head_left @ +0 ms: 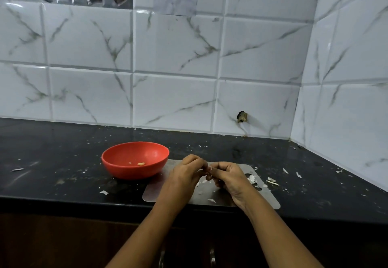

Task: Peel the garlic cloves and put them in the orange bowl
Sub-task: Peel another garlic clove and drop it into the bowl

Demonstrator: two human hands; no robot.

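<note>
While both my hands pinch one small clove (206,170) between their fingertips above the board (212,196), left hand (185,173) and right hand (227,176) closed on it, I judge the likeliest slip is the clove squirting out under pressure and skidding across the counter (63,156), or skin clinging and riding into the bowl (135,159). The clove is mostly hidden, so how much skin remains I cannot tell. I count one bowl, left of the board, one peeled clove (141,164) inside it plus a small fragment, one board, and many loose skins (252,180) scattered near and right.
</note>
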